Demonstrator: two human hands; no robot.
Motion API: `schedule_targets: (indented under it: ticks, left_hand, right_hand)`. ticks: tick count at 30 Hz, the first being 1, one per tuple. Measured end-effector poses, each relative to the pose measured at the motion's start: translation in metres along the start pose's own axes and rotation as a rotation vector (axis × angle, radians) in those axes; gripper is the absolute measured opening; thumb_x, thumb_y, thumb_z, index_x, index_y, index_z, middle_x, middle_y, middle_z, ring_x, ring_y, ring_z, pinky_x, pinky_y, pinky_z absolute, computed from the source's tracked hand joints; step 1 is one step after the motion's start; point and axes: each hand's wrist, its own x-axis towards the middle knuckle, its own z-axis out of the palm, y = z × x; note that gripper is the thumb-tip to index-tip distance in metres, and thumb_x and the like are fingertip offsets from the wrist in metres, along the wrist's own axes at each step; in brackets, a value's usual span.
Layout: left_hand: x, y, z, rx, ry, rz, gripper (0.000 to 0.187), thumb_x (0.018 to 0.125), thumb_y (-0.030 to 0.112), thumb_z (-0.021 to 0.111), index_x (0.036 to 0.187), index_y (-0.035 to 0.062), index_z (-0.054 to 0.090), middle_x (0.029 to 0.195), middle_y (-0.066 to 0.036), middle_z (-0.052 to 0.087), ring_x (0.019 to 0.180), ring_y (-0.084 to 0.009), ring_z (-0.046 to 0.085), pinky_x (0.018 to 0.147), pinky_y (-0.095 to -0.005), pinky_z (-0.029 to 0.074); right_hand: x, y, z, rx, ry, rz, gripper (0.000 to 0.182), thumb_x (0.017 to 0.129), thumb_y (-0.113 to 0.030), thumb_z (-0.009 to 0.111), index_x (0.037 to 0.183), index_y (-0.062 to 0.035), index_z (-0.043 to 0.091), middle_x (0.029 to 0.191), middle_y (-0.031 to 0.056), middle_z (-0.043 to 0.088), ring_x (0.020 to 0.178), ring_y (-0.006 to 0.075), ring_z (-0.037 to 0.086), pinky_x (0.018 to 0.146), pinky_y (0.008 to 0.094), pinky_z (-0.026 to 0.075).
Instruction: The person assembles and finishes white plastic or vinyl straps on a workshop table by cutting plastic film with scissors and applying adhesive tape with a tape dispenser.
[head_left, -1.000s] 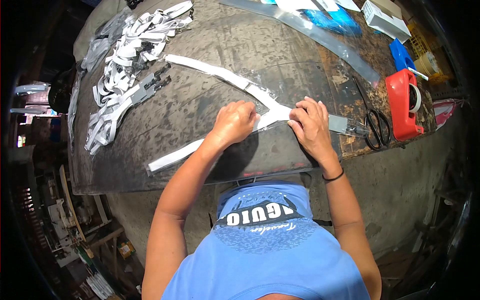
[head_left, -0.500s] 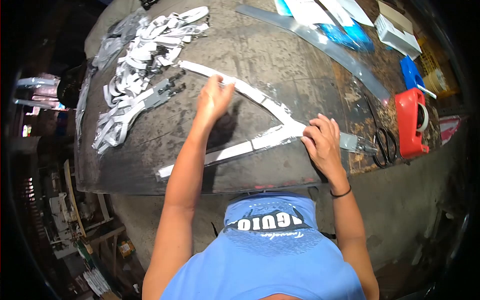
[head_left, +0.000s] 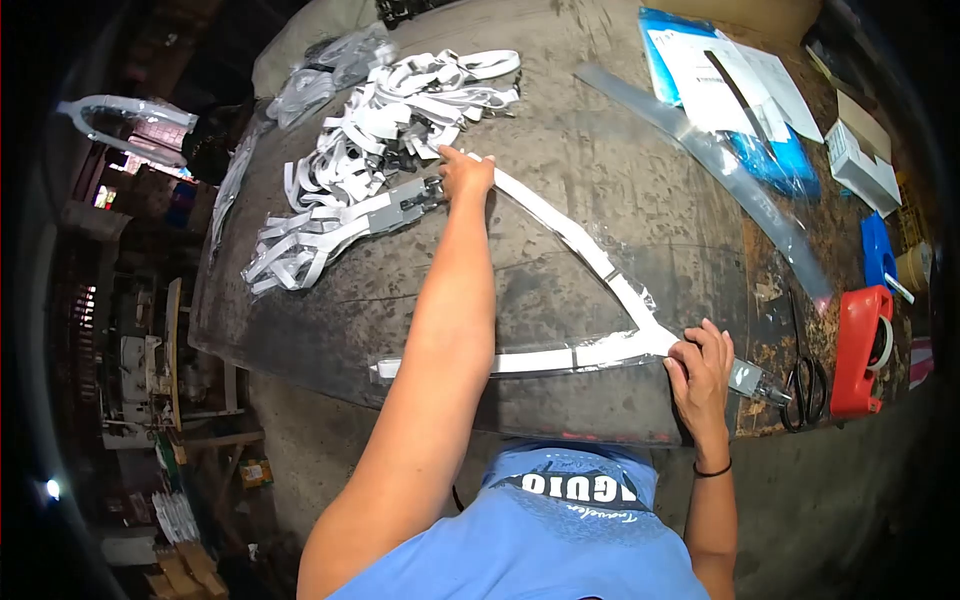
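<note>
A white lanyard (head_left: 590, 262) in a clear plastic sleeve lies spread in a Y across the dark table. My left hand (head_left: 467, 174) is closed on the far end of its upper strap, beside the pile. My right hand (head_left: 703, 372) holds the lanyard where the two straps join, fingers bent over it and the thumb on the near side. A grey end piece with a clip (head_left: 757, 381) sticks out to the right of that hand. My left forearm covers part of the lower strap. More white lanyards (head_left: 385, 125) lie heaped at the left, some in clear plastic.
Black scissors (head_left: 805, 385) and a red tape dispenser (head_left: 858, 345) stand at the right edge. Behind them are a blue object (head_left: 878, 255) and a white box (head_left: 862, 165). A long clear plastic strip (head_left: 735, 190) lies near papers (head_left: 705, 80) on blue packets.
My left hand has slid along the upper strap to its far end. My right hand stays at the join. The view has shifted, so the table appears lower and further right.
</note>
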Motion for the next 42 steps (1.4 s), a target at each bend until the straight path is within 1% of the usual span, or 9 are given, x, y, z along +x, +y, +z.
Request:
schedule_targets:
  ticks: [5, 10, 16, 18, 20, 22, 26, 36, 42]
  left_hand:
    - [0.005, 0.016, 0.016, -0.186, 0.002, 0.005, 0.099, 0.071, 0.007, 0.078, 0.145, -0.0051, 0.014, 0.118, -0.023, 0.059, 0.105, -0.0302, 0.061, 0.096, -0.0378, 0.046]
    - [0.028, 0.006, 0.047, -0.590, 0.170, 0.250, 0.099, 0.075, 0.005, 0.075, 0.150, 0.0052, 0.011, 0.112, -0.017, 0.063, 0.102, -0.0278, 0.062, 0.093, -0.0390, 0.048]
    - [-0.011, 0.040, -0.008, -1.410, -0.401, 0.540, 0.091, 0.085, -0.005, 0.065, 0.150, 0.0132, 0.004, 0.079, -0.006, 0.060, 0.062, -0.0144, 0.056, 0.065, -0.0339, 0.052]
    - [-0.007, 0.030, 0.003, -1.324, -0.370, 0.598, 0.087, 0.084, 0.003, 0.068, 0.150, 0.0092, 0.012, 0.090, -0.011, 0.060, 0.076, -0.0207, 0.059, 0.074, -0.0395, 0.051]
    - [-0.015, 0.025, 0.010, -0.239, 0.320, 0.740, 0.083, 0.081, 0.014, 0.073, 0.147, 0.0041, 0.023, 0.108, -0.018, 0.057, 0.098, -0.0303, 0.057, 0.088, -0.0443, 0.046]
    - [-0.046, 0.017, 0.008, -0.087, 0.359, 1.087, 0.071, 0.078, 0.019, 0.075, 0.138, 0.0007, 0.041, 0.120, -0.024, 0.052, 0.111, -0.0375, 0.051, 0.095, -0.0437, 0.042]
    - [-0.140, 0.019, 0.004, -0.127, -0.436, 1.393, 0.020, 0.088, 0.010, 0.064, 0.108, 0.0075, 0.067, 0.114, -0.013, 0.063, 0.106, -0.0316, 0.061, 0.090, -0.0384, 0.049]
    - [-0.176, 0.020, 0.011, 0.223, -0.686, 1.662, 0.027, 0.085, 0.023, 0.069, 0.111, 0.0155, 0.066, 0.114, -0.003, 0.059, 0.110, -0.0273, 0.049, 0.093, -0.0421, 0.037]
    - [-0.185, 0.043, 0.007, 0.489, -0.885, 1.446, 0.034, 0.084, 0.032, 0.069, 0.110, 0.0124, 0.062, 0.106, -0.007, 0.057, 0.112, -0.0262, 0.048, 0.094, -0.0431, 0.035]
  right_hand:
    - [0.002, -0.004, -0.004, 0.022, 0.018, 0.002, 0.016, 0.077, -0.007, 0.072, 0.091, -0.0078, 0.063, 0.111, 0.0115, 0.056, 0.122, 0.0348, 0.048, 0.109, 0.0540, 0.027]
    - [0.001, -0.003, -0.006, 0.014, 0.011, 0.020, 0.018, 0.077, -0.008, 0.072, 0.093, -0.0090, 0.063, 0.110, 0.0103, 0.057, 0.122, 0.0339, 0.048, 0.108, 0.0534, 0.028]
    - [0.001, -0.001, -0.007, 0.022, 0.009, -0.008, 0.020, 0.078, -0.010, 0.072, 0.095, -0.0105, 0.063, 0.109, 0.0090, 0.056, 0.123, 0.0324, 0.048, 0.108, 0.0534, 0.029]
    - [0.000, 0.000, -0.006, 0.022, 0.007, 0.001, 0.020, 0.078, -0.011, 0.072, 0.095, -0.0109, 0.063, 0.109, 0.0087, 0.056, 0.123, 0.0322, 0.047, 0.108, 0.0532, 0.028]
    - [0.000, -0.001, -0.007, 0.028, 0.011, -0.001, 0.019, 0.078, -0.011, 0.072, 0.095, -0.0109, 0.063, 0.109, 0.0086, 0.056, 0.124, 0.0321, 0.047, 0.108, 0.0529, 0.028]
    - [-0.001, -0.001, -0.006, 0.028, 0.024, -0.005, 0.019, 0.079, -0.011, 0.072, 0.095, -0.0109, 0.063, 0.109, 0.0086, 0.056, 0.124, 0.0321, 0.047, 0.108, 0.0528, 0.028]
    - [-0.002, 0.001, -0.004, 0.027, 0.041, -0.022, 0.019, 0.079, -0.012, 0.071, 0.095, -0.0104, 0.062, 0.109, 0.0086, 0.056, 0.122, 0.0320, 0.048, 0.108, 0.0525, 0.029]
    - [-0.003, 0.001, -0.001, 0.023, 0.056, -0.007, 0.020, 0.078, -0.012, 0.071, 0.095, -0.0095, 0.062, 0.109, 0.0089, 0.056, 0.122, 0.0312, 0.049, 0.107, 0.0520, 0.030]
    - [-0.004, 0.003, 0.000, 0.002, 0.052, -0.020, 0.020, 0.077, -0.012, 0.073, 0.094, -0.0073, 0.062, 0.109, 0.0102, 0.058, 0.120, 0.0326, 0.051, 0.107, 0.0501, 0.031]
